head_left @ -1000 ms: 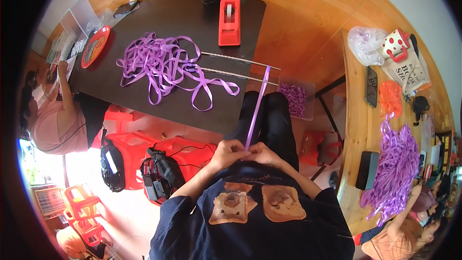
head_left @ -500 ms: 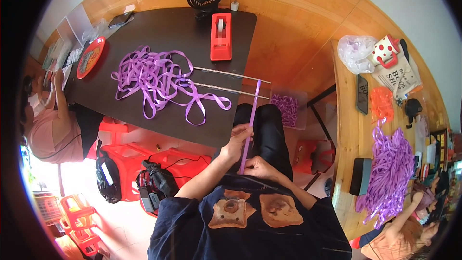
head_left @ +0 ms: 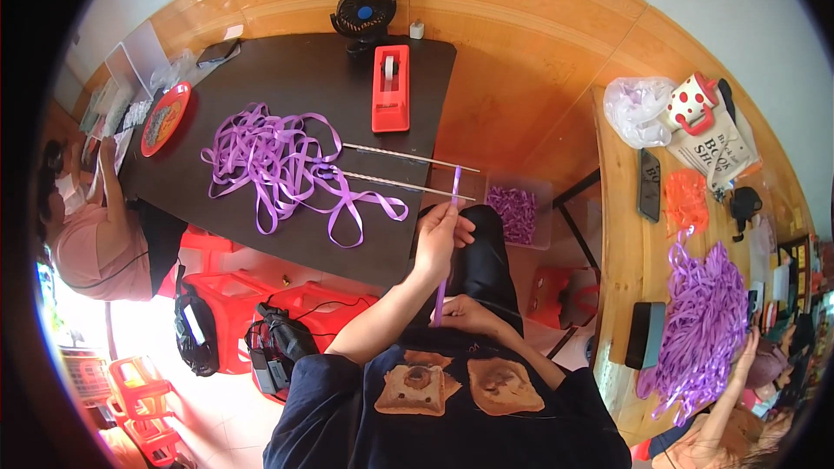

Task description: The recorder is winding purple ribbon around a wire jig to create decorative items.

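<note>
Your left hand (head_left: 443,230) is curled at the upper part of the purple ribbon strip (head_left: 456,184), just short of the rods, but I cannot tell whether its fingers pinch the strip or only rest against it. Your right hand (head_left: 466,313), near your half past five from there, looks closed on the strip's lower end by your lap. The strip runs from that grip up toward 12 o'clock, where it meets the two thin metal rods (head_left: 408,157), which jut past the edge of the dark table (head_left: 321,78). To handle it well, I would hold the lower end firm, let the left fingers guide the ribbon flat, and pull evenly, since a twist would probably crease it and a hard tug could bend or drag the rods. Mind the rod tips as your left knuckles come near them. The loose tangle of purple ribbon (head_left: 274,161) lies at 10 o'clock, close to the rods' far ends, so watch for snags there. The red tape dispenser (head_left: 391,108) sits at 11, and the clear bin (head_left: 544,219) of short purple pieces (head_left: 512,213) at about half past two.
</note>
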Motion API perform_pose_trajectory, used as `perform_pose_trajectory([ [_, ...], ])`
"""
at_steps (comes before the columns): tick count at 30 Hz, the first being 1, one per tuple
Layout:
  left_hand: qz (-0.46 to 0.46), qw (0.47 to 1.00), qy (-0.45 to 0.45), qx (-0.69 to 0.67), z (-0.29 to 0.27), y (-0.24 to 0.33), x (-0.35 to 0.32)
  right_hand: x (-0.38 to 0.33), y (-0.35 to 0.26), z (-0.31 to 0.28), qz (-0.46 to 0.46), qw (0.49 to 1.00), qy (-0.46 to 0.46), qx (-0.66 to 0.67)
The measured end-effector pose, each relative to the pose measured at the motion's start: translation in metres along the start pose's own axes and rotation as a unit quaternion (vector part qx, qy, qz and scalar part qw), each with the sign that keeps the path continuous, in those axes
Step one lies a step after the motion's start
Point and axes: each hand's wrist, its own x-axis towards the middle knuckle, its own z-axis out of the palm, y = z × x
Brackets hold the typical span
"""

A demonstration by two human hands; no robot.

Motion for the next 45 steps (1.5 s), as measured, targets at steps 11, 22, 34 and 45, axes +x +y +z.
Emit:
perform_pose_trajectory([
  [11,-0.015,0.999,0.010,-0.040,0.014,0.030,-0.010,0.003,0.003,-0.005,-0.038,0.989,0.047,-0.132],
  [22,-0.089,0.991,-0.037,-0.089,0.005,0.064,-0.033,-0.004,-0.005,-0.053,-0.066,0.909,0.411,0.002],
  [34,-0.077,0.991,-0.111,0.022,-0.007,0.087,-0.075,0.052,-0.150,-0.061,-0.423,0.612,0.407,-0.530],
  [45,0.263,0.928,-0.234,0.120,-0.011,0.149,-0.099,0.064,-0.197,-0.092,-0.394,0.784,0.391,-0.279],
])
